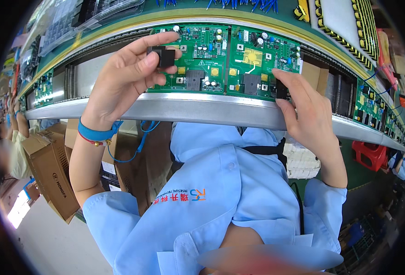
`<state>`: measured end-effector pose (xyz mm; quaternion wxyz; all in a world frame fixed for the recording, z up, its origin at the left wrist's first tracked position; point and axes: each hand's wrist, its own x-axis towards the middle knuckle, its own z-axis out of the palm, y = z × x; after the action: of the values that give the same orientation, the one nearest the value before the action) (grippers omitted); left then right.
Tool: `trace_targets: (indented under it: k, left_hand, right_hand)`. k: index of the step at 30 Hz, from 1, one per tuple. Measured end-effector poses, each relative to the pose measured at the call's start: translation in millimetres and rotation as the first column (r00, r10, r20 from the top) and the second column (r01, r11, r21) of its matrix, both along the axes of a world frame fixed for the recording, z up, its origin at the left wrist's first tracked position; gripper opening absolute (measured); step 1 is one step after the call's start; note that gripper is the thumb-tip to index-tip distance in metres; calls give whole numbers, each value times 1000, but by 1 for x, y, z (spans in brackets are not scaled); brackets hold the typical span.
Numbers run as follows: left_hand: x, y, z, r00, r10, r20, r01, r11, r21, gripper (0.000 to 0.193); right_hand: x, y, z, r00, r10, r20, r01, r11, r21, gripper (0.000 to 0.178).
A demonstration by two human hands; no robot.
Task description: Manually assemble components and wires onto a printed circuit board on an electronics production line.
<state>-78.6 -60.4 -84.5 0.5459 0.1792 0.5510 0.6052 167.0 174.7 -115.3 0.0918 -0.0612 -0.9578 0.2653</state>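
My left hand [128,73] is raised over the left end of a green circuit board [201,54]. Thumb and fingers pinch a black box-shaped component [167,57], held just above the board. Beside this board lies a second green circuit board [237,58]. At its lower right corner, my right hand [310,103] has thumb and index finger closed on another black box-shaped component [281,90], at the board's surface; its underside is hidden. Each board also carries a black block, one on the left board [194,80] and one on the right board [252,84].
A metal rail [202,107] runs along the near side of the conveyor line, with more boards [367,103] farther right. Clear plastic trays [69,30] stand at the far left, blue wires [244,4] behind. Below are a cardboard box [51,169] and a red stool [370,156].
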Motion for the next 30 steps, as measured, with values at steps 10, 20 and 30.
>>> trace_targets:
  k: [10,20,30]
  left_hand:
    - [6,-18,0,899,35,-436,-81,993,-87,71]
    - [17,-24,6,249,-310,-918,44,950,-309,50]
    - [18,-6,10,-31,-413,-910,134,901,-413,44]
  right_hand:
    - [0,3,8,998,23,59,-22,999,-26,63]
    - [-5,5,9,998,-59,24,62,981,-183,63]
    - [9,17,4,993,-117,4,115,967,-229,63]
